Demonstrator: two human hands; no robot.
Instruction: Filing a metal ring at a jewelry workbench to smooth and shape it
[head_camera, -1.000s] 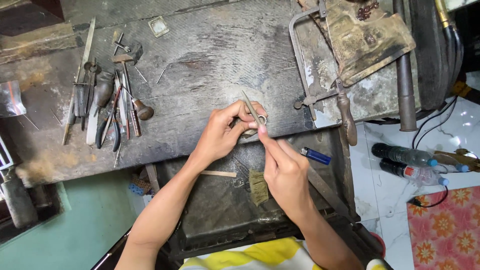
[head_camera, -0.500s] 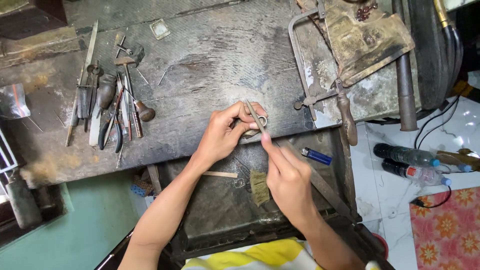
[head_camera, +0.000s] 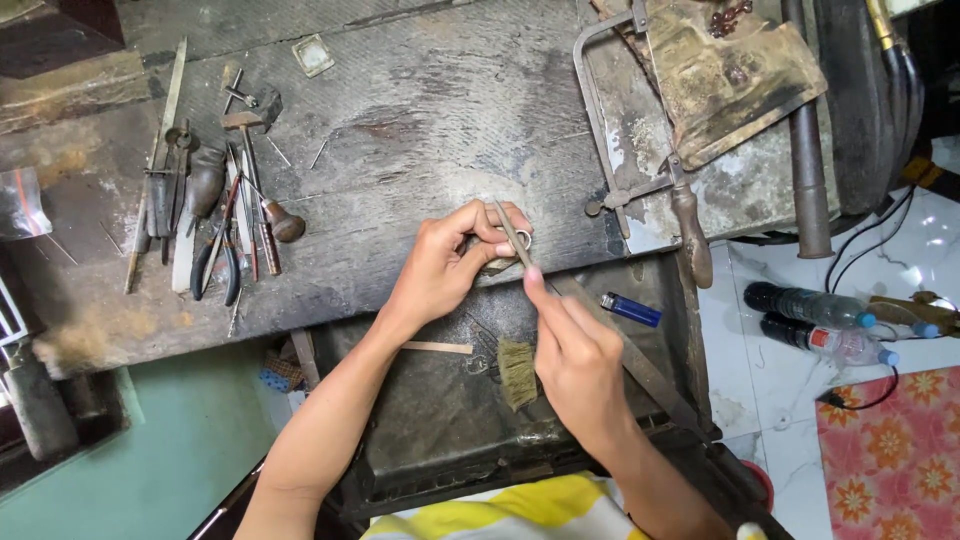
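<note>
My left hand (head_camera: 448, 262) pinches a small silvery metal ring (head_camera: 521, 240) against the front edge of the worn wooden workbench (head_camera: 400, 140). My right hand (head_camera: 575, 358) grips a thin metal file (head_camera: 514, 234), whose tip passes across the ring. Both hands are close together above an open dark drawer (head_camera: 440, 400) under the bench.
A row of pliers, files and small hammers (head_camera: 215, 205) lies at the bench's left. A jeweller's saw frame (head_camera: 640, 150) and a stained cloth (head_camera: 720, 70) lie at the right. A blue lighter (head_camera: 630, 309) and a small brush (head_camera: 516, 372) rest in the drawer. Plastic bottles (head_camera: 815, 320) lie on the floor.
The view has shifted slightly. My right hand has moved the file a little along the ring; my left hand keeps its hold at the bench edge.
</note>
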